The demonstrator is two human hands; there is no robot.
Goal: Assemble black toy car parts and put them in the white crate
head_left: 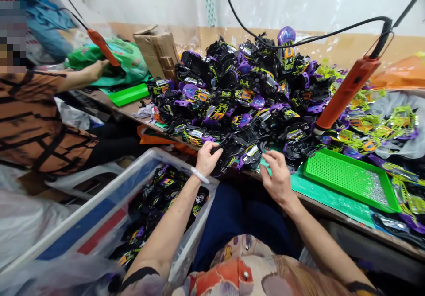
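Note:
My left hand (207, 157) grips one end of a black plastic toy car body (250, 154) with silver, yellow-green and purple parts, at the table's near edge. Just right of that car body is my right hand (277, 174), its fingers curled towards the thumb. Whatever may lie between those fingertips is too small to make out. Behind both hands rises a heap of similar toy car bodies (195, 93). An orange electric screwdriver (348, 93) hangs on a cable to the right, tip down above the pile.
A green perforated tray (338, 172) holding small silver screws (376, 187) lies at right. Below left stands a plastic-lined bin (96, 216) with more car bodies. At far left, another person's hand (96, 70) is at a second orange screwdriver (102, 48). A cardboard box (156, 50) stands behind.

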